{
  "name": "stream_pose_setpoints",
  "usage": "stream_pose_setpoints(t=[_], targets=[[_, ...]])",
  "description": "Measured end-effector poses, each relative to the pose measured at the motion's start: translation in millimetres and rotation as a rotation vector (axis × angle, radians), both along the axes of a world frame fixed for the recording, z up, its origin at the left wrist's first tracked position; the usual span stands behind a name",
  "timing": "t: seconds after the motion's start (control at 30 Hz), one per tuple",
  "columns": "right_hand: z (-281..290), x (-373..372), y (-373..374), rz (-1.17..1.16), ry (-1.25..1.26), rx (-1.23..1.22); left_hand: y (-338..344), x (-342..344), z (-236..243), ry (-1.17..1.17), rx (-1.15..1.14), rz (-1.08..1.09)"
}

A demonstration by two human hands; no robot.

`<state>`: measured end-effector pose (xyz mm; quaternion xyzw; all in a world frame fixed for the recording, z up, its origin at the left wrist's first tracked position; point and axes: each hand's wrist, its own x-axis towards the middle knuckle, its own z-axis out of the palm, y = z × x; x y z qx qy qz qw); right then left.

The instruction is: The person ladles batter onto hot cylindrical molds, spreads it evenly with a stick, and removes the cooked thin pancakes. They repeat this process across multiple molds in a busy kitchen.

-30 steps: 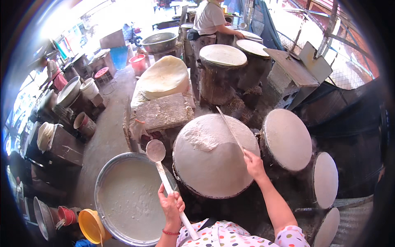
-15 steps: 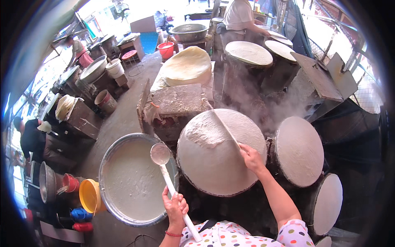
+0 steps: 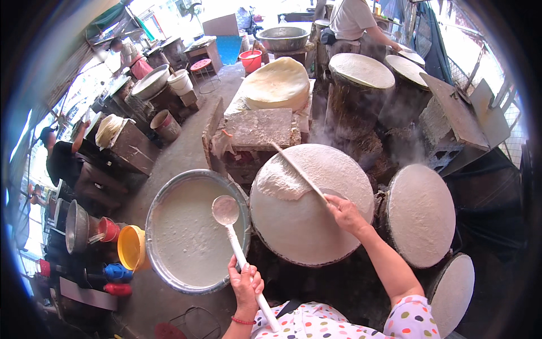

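My left hand (image 3: 246, 284) is closed around the white handle of a ladle (image 3: 226, 211). Its batter-coated bowl is over a wide metal basin (image 3: 149, 233) of pale, runny batter (image 3: 183, 248). In my right hand (image 3: 345, 214) is the near end of a long, thin wooden spreading stick (image 3: 297, 170). The stick slants up and left across a large round griddle (image 3: 302, 234). A thick patch of wet batter (image 3: 282, 182) lies on the griddle's far left, left of the stick. A thin pale layer covers the far and right parts.
More batter-covered griddles (image 3: 421, 214) stand close on the right, steam rising beyond. Ahead, a stack of flatbreads (image 3: 278, 85) rests behind a crusted board (image 3: 259, 129). A yellow bucket (image 3: 131, 248) sits left of the basin. Other people (image 3: 351, 20) work farther off.
The far end of the stick has swung left over the griddle, with my right hand still gripping it. The ladle stays over the basin. My view has shifted slightly.
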<state>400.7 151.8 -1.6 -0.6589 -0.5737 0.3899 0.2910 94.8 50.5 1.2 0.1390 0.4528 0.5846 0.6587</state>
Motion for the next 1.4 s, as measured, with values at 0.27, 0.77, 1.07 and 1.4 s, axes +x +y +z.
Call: stream_pose_setpoints(t=[0.27, 0.77, 1.07, 1.4], targets=[[3, 12, -68, 0.091, 0.035, 0.114, -12, 4, 1, 0.027, 0.013, 0.035], [-30, -1, -110, -0.194, 0.160, 0.080, -32, 2, -1, 0.000, 0.009, 0.009], [-10, -75, -178, -0.003, -0.279, 0.148, 2, -41, 10, -0.061, 0.055, -0.181], [-73, -317, -35, -0.656, 0.508, 0.113, 25, -171, 3, -0.003, 0.039, -0.190]])
